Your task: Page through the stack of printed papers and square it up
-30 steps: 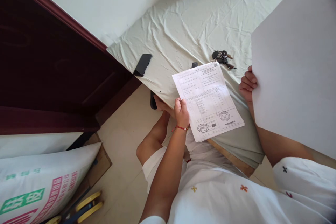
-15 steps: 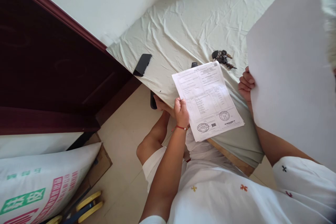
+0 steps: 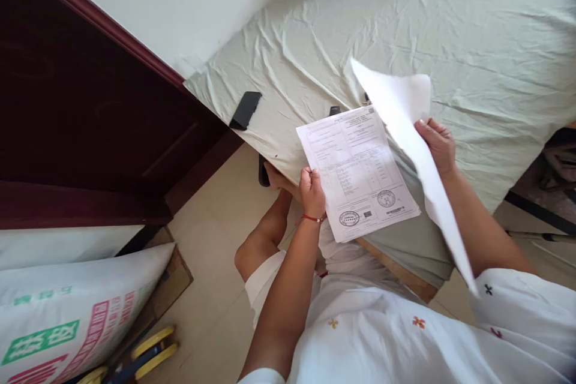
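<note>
While left hand [image 3: 312, 191] grips printed form [image 3: 357, 173], top pointing away

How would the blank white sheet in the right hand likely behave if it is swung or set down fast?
Probably floppy: the blank sheet already bends and curls where the right hand grips it. It looks thin and light, so air would likely catch it. Held at one spot only, its long free end may droop or flutter, unlike the printed form in the left hand.

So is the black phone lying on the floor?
No, the black phone lies on the pale green sheet near its corner, well above the floor and away from both hands.
</note>
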### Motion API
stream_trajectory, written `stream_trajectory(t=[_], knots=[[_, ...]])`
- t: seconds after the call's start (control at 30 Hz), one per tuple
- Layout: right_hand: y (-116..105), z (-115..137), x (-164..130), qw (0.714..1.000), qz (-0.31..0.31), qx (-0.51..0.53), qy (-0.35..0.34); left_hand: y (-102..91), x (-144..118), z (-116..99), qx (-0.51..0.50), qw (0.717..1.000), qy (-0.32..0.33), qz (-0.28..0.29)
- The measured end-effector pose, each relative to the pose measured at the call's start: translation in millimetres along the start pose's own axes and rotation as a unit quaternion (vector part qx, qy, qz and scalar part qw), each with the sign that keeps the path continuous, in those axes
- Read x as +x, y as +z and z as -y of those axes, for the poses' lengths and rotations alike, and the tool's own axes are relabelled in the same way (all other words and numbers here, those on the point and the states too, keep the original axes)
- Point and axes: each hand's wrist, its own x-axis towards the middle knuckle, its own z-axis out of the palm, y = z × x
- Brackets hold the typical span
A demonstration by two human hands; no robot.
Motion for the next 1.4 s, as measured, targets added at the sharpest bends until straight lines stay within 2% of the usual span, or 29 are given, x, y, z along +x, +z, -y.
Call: stream_trajectory(t=[0.1,0.2,0.37,0.5,0.77,1.4], knots=[[5.5,-6.2,-1.2,0.999,-0.008,-0.037,-0.013,0.2,0.3,0.0,0.003,1.000,0.002,-0.002],[3.2,-16.6,1.3,0.990,0.013,-0.124,-0.070,0.0,0.8,-0.2,0.001,1.000,0.006,-0.006],[-2.2,-24.0,2.4,0.939,0.045,-0.306,-0.153,-2.0,1.2,-0.3,0.026,0.999,0.019,-0.011],[-1.2,-20.0,1.1,0.910,0.050,-0.373,-0.176,-1.7,1.7,0.3,0.016,1.000,0.012,-0.016],[4.7,-22.3,-2.3,0.884,0.054,-0.422,-0.192,0.4,-0.3,-3.1,0.004,1.000,0.023,-0.020],[14.0,-21.1,-10.2,0.895,0.071,-0.396,-0.194,0.4,-2.0,-4.3,0.010,0.999,0.041,-0.014]])
